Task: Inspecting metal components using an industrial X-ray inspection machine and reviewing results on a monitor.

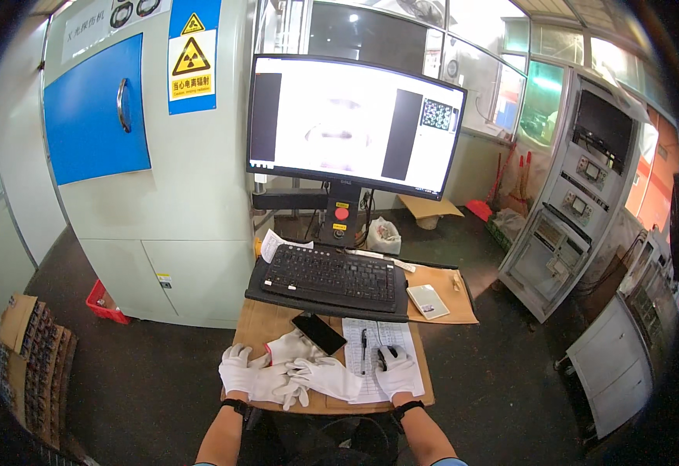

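Both my hands wear white gloves and black wristbands. My left hand (237,370) rests at the left edge of the cardboard-covered desk (425,373), thumb apart from the fingers, holding nothing I can see. Beside it lie loose white gloves (324,375), heaped below a dark phone (319,332). My right hand (398,375) is closed over a small black computer mouse (387,356), on top of printed sheets (355,342). A black pen (364,349) lies on those sheets, left of the mouse.
Above the desk sit a black keyboard (335,276) on its tray and a pale notepad (428,302). Behind stands a lit monitor (355,124) over a red button (342,213). A grey cabinet (176,194) is left, an instrument rack (568,202) right, stacked parts (36,365) far left.
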Tool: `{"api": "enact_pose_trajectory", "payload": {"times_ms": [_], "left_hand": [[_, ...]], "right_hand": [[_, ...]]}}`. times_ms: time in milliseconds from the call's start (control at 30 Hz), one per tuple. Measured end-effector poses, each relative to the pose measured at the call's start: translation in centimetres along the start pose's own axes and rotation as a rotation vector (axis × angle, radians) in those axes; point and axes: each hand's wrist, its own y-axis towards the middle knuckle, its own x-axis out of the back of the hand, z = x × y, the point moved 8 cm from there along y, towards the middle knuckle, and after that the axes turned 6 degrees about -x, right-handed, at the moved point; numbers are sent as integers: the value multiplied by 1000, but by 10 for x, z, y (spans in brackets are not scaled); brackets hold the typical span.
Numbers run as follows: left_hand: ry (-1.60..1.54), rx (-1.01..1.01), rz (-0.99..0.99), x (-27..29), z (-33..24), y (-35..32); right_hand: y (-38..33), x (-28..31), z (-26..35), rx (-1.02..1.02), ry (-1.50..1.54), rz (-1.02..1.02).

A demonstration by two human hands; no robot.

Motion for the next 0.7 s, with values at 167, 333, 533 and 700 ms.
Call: {"api": "enact_pose_trajectory", "payload": {"times_ms": [167,333,533,700], "left_hand": [[1,15,14,4,-4,0],[9,48,37,5,-6,1],[-22,61,53,7,-10,1],[5,56,82,7,-6,1]], "right_hand": [[-2,15,10,26,8,-54],[-1,21,13,20,-5,-26],[-2,13,6,22,-64,-23],[-3,9,5,28,-55,-32]]}}
